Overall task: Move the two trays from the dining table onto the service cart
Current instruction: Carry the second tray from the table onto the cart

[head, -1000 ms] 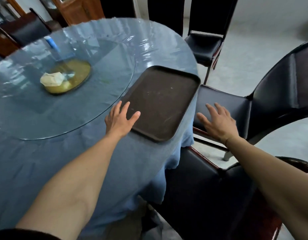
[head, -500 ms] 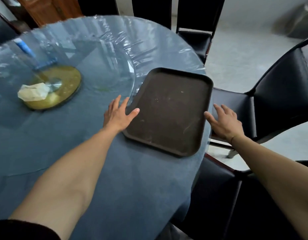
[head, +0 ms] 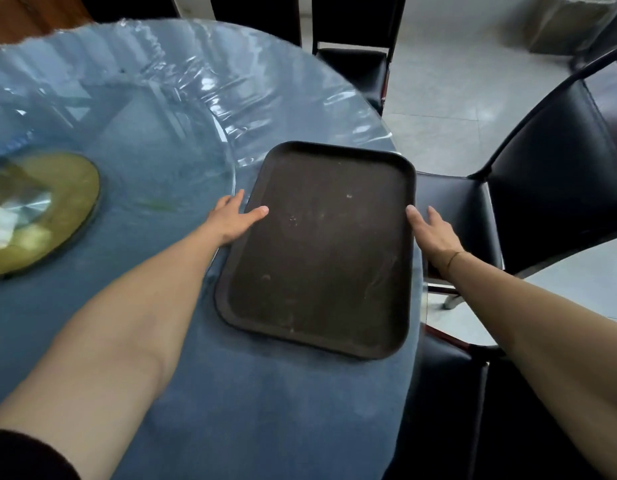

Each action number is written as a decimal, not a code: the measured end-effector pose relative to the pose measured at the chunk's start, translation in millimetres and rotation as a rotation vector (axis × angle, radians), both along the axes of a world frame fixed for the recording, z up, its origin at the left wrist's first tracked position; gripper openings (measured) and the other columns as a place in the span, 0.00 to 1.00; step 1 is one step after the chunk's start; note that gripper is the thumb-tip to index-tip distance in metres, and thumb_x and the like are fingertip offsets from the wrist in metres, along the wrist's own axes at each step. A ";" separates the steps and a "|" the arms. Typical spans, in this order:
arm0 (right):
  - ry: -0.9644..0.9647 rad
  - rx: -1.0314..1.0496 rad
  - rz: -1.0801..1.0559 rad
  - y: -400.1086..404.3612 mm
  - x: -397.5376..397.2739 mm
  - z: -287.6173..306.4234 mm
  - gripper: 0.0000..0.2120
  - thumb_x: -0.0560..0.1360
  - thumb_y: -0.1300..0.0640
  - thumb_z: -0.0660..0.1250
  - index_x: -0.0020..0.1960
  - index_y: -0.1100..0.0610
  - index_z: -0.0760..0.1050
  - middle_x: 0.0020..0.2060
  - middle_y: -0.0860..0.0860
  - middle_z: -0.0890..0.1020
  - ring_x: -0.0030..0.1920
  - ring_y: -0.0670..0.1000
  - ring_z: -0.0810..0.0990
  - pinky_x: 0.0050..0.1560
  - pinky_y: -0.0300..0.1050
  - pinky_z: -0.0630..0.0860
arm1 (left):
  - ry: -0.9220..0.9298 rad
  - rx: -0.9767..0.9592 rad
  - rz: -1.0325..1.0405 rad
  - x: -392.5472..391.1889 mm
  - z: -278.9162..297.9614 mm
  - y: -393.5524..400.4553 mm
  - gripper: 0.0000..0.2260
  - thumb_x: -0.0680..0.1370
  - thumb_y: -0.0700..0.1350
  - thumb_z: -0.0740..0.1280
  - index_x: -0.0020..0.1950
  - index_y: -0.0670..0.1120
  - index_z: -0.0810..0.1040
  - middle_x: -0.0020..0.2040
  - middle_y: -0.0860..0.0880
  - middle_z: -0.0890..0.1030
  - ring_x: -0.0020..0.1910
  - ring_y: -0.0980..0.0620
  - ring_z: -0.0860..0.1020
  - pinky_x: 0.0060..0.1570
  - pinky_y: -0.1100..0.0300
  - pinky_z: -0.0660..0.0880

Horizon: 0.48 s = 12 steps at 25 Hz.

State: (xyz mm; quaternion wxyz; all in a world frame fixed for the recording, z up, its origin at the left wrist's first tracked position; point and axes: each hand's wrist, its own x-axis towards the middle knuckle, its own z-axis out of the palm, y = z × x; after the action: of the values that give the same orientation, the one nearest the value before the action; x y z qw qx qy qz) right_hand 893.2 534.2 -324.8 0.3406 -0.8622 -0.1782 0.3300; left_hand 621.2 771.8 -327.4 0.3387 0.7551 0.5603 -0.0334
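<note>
I have one dark tray [head: 320,251] in front of me, lying flat on the blue-clothed dining table [head: 230,410] right at its edge, its right side level with where the cloth drops away. My left hand [head: 232,220] sits at the tray's left rim, thumb laid over the lip onto the inside and the other fingers out of sight along the outer edge — a pinch forming, though I can't tell whether it has closed. My right hand [head: 430,233] is at the right rim, open, thumb up against the edge and fingers spread below table level over the black chair [head: 473,209]. Coming in from both long sides makes sense to me: the tray is wide and flat, so a two-sided hold should keep it level when lifted. I judge the lift has not begun. Neither the second tray nor the cart is in view — the yellow turntable hub [head: 40,209] sits well apart.
</note>
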 end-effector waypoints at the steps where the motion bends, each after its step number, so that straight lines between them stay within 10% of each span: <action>1: 0.060 -0.001 -0.038 3.2 1.2 -3.4 0.37 0.79 0.35 0.56 0.80 0.52 0.53 0.78 0.56 0.61 0.75 0.61 0.64 0.71 0.58 0.65 | -0.003 -0.007 0.006 7.3 -2.5 3.9 0.40 0.76 0.66 0.63 0.81 0.51 0.52 0.80 0.44 0.52 0.78 0.45 0.53 0.76 0.50 0.51; 12: 0.086 -0.154 -0.150 29.9 6.9 -26.5 0.36 0.79 0.33 0.49 0.80 0.52 0.55 0.77 0.58 0.60 0.75 0.64 0.61 0.73 0.64 0.61 | 0.068 -0.090 0.087 46.7 -24.2 13.7 0.41 0.75 0.70 0.58 0.81 0.53 0.48 0.80 0.40 0.47 0.78 0.39 0.50 0.75 0.43 0.50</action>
State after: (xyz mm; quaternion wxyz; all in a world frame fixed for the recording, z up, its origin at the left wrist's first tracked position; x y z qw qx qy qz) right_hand 900.0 564.2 -351.3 0.3043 -0.8817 -0.0726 0.3532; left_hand 667.9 785.6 -351.6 0.3544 0.7124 0.6017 -0.0695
